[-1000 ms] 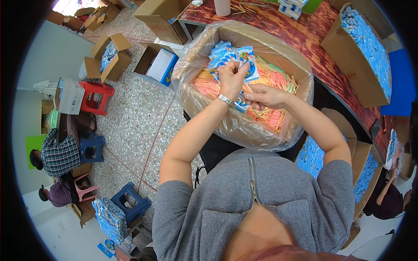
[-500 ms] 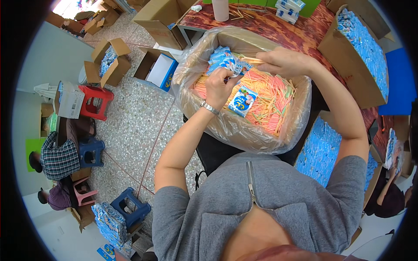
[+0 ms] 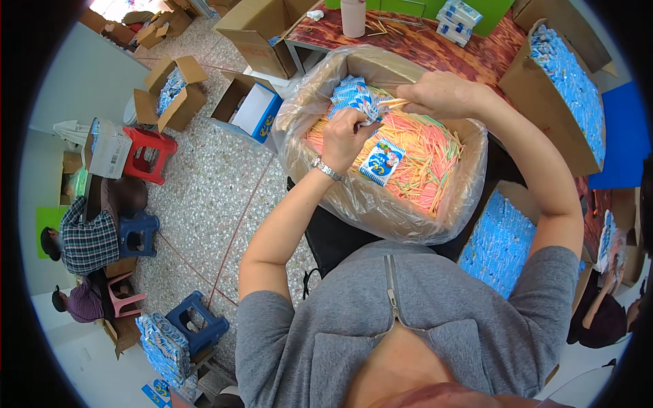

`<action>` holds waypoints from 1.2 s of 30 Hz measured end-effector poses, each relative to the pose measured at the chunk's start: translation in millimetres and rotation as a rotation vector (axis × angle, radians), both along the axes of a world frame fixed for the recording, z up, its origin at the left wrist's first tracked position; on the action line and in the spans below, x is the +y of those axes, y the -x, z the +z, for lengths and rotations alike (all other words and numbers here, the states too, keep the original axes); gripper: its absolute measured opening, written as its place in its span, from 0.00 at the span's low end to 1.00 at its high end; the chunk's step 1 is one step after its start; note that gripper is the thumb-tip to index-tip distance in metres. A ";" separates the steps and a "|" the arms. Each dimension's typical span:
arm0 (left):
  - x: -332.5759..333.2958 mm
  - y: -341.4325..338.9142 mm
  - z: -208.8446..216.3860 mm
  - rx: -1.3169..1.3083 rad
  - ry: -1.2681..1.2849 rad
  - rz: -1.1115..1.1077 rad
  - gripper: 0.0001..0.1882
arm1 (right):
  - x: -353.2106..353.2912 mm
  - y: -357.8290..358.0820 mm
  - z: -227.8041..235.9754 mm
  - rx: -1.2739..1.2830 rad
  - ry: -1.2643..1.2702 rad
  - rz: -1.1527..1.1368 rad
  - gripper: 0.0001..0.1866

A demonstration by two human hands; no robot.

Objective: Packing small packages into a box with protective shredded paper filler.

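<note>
A carton lined with clear plastic (image 3: pixel 381 228) stands before me, full of thin pink, yellow and green sticks (image 3: pixel 428 166). Above its left half, the closed fingers of my left hand (image 3: pixel 345 136) pinch a small blue-and-white packet (image 3: pixel 367 107). My right hand (image 3: pixel 439 95) is closed on a few pale orange sticks (image 3: pixel 396 103), whose tips point at the packet's upper end. Whether the tips are inside it I cannot tell. More such packets (image 3: pixel 348 88) lie bunched behind my left hand. One flat packet (image 3: pixel 383 162) rests on the sticks.
A red-brown table (image 3: pixel 408 51) behind the carton bears a pale cup (image 3: pixel 353 19) and stacked packs (image 3: pixel 457 20). Cartons of blue packets stand at right (image 3: pixel 575 95) and beside my right elbow (image 3: pixel 500 238). Stools (image 3: pixel 146 153) and seated people (image 3: pixel 92 238) are at left.
The sticks in my right hand have shifted slightly against the packet's end. Both hands keep their hold, and the whole view has moved a little.
</note>
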State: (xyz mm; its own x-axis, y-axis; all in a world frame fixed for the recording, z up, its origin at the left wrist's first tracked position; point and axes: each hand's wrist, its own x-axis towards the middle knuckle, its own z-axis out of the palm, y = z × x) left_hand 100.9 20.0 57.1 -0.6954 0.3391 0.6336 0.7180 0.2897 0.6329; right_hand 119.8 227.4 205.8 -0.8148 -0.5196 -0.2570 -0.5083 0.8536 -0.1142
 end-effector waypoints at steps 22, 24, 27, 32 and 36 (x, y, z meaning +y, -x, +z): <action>-9.4 -3.4 7.9 -0.108 -0.069 0.028 0.17 | 31.0 21.5 -224.1 0.044 0.246 -0.379 0.14; -11.6 -1.7 3.9 -0.069 -0.053 0.036 0.19 | 21.4 20.6 -249.4 0.264 0.204 -0.483 0.19; -17.2 1.3 -1.1 -0.038 -0.017 0.041 0.12 | 10.6 26.5 -254.9 0.137 0.164 -0.659 0.21; -18.5 1.3 -0.9 -0.026 0.025 0.067 0.12 | 6.8 29.2 -253.6 0.158 0.105 -0.653 0.15; -13.5 -3.1 8.4 -0.065 -0.001 0.055 0.17 | 6.7 26.6 -246.9 0.193 0.019 -0.580 0.13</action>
